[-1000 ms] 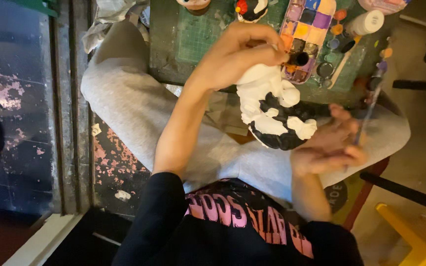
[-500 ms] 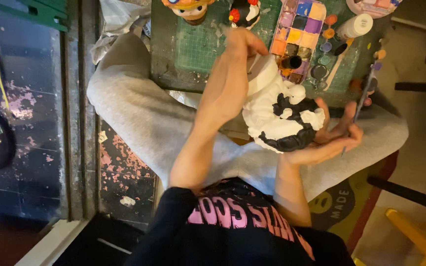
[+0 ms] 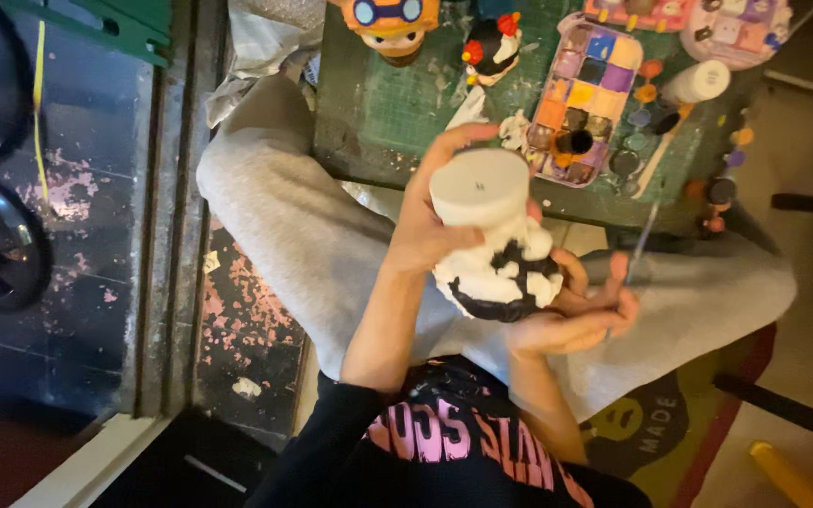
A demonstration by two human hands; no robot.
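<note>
My left hand (image 3: 425,221) grips a white plaster figurine (image 3: 486,230) with black painted patches, tipped so its flat round base faces up. My right hand (image 3: 576,315) supports the figurine from below and to the right, and a thin paintbrush (image 3: 642,243) rests between its fingers, pointing up toward the table. Both hands are held over my lap, just in front of the green table's near edge.
A green cutting mat (image 3: 397,113) covers the low table. On it lie a paint palette (image 3: 587,89) with several coloured wells, small paint pots (image 3: 642,141), a white tube (image 3: 696,83) and painted figurines (image 3: 390,23) (image 3: 489,49). My grey trouser legs (image 3: 303,226) spread below.
The figurine has been turned over so its flat base points up. My left hand now wraps its side, and the view has shifted closer.
</note>
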